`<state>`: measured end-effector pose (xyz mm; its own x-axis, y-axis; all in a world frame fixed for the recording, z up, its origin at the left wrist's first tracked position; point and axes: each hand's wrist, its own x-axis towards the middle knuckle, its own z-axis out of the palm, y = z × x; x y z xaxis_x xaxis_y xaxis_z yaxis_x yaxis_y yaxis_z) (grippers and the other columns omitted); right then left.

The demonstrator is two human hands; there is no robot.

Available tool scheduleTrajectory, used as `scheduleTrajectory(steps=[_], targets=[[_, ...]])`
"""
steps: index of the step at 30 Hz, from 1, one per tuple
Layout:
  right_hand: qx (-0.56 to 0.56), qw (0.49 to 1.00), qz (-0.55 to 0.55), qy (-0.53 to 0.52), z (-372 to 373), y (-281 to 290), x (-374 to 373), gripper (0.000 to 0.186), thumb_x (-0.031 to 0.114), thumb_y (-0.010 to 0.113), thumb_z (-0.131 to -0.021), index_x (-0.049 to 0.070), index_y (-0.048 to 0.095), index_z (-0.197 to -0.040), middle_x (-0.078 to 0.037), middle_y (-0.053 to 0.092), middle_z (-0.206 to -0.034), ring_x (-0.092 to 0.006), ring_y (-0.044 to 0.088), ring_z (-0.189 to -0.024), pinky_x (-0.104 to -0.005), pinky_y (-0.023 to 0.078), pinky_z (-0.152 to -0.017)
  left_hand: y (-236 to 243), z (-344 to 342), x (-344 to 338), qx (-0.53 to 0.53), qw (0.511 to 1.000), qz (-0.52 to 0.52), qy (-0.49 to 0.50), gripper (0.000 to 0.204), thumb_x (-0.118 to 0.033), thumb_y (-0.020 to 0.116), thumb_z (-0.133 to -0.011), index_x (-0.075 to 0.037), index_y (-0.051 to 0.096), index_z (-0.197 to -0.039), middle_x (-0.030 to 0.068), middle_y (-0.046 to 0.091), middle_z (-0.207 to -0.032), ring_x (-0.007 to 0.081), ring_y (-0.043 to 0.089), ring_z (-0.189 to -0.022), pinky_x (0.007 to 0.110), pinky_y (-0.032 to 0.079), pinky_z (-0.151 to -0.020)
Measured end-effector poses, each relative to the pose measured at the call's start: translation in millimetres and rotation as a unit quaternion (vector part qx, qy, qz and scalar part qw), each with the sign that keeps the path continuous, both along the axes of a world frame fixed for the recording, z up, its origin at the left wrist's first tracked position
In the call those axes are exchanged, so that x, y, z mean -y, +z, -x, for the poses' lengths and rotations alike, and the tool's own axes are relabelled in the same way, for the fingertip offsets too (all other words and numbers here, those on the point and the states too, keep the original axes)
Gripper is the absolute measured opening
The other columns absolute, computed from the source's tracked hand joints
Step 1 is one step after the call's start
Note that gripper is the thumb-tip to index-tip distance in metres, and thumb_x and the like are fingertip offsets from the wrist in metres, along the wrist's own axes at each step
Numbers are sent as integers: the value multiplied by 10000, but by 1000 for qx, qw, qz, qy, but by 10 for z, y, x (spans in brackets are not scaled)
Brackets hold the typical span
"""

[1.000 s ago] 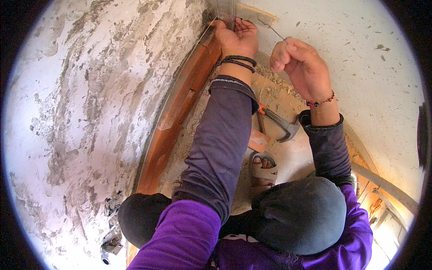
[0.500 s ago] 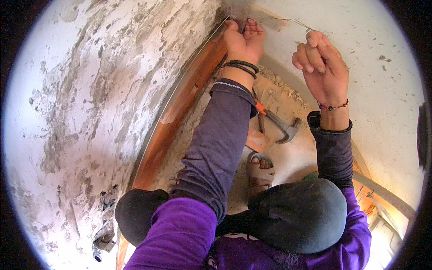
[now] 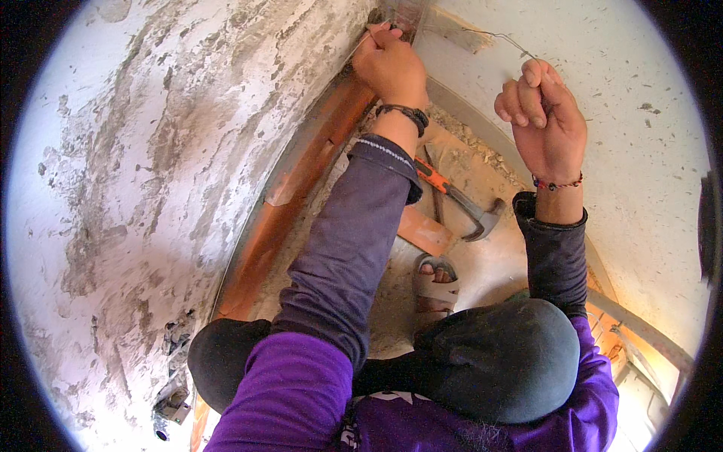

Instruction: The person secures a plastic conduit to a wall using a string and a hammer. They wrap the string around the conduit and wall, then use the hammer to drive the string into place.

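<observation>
Right hand [image 3: 544, 124] shifted toward 2 o'clock, fist clamped on wire [image 3: 493, 36] | left hand [image 3: 389, 64] at 12 o'clock, pinching wire at wall corner | wire now drawn taut between both | hammer [image 3: 459, 200] unused on floor.

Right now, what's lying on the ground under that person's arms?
A hammer with an orange-and-black handle lies on the dusty floor, beside an orange brick piece and a sandalled foot. The left sleeve covers the handle's end.

long purple sleeves [image 3: 343, 248], darker on the forearms, brighter at the shoulders. a black band [image 3: 405, 114] on the left wrist, a red beaded thread [image 3: 559, 183] on the right. dark trousers [image 3: 497, 361], a grey sandal [image 3: 434, 282].
</observation>
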<state>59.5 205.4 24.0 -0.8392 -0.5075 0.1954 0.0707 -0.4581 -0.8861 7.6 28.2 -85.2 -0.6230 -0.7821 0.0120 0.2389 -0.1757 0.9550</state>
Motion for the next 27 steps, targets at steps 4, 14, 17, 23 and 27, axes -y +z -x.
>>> scheduleTrajectory(steps=[4, 14, 17, 23, 27], targets=[[24, 1000, 12, -11, 21, -45, -99, 207, 235, 375, -983, 76, 491, -918, 58, 287, -559, -108, 334, -586, -274, 331, -624, 103, 5, -80, 35, 997, 67, -7, 246, -200, 489, -959, -36, 665, -1013, 71, 681, -870, 180, 615, -728, 334, 495, -665], [1, 999, 38, 26, 19, 148, -13, 199, 228, 378, -988, 87, 497, -914, 63, 275, -545, -109, 322, -578, -273, 323, -632, 181, -5, -54, 32, 984, 168, 48, 231, -94, 478, -899, 40, 657, -841, 171, 661, -790, 316, 632, -752, 364, 483, -722], [3, 997, 65, 30, 86, 62, 36, 202, 242, 400, -982, 84, 499, -905, 55, 280, -559, -112, 328, -577, -273, 331, -625, 249, 13, -47, 24, 987, 156, 21, 241, -90, 459, -905, 35, 653, -835, 163, 659, -805, 309, 620, -745, 354, 476, -724], [59, 994, -87, -14, -22, 8, 182, 205, 248, 415, -950, 88, 493, -848, 45, 274, -577, -117, 336, -573, -275, 346, -599, 183, 55, -33, -7, 990, 136, 29, 238, -82, 448, -903, 25, 624, -783, 129, 639, -776, 295, 589, -710, 362, 457, -676], [44, 998, -33, 14, 51, -1, 0, 187, 237, 420, -918, 99, 464, -800, 51, 262, -573, -107, 300, -551, -266, 311, -565, 211, 17, -36, 69, 973, 218, 17, 243, -94, 448, -901, 29, 601, -758, 139, 615, -698, 302, 576, -653, 376, 449, -638]])
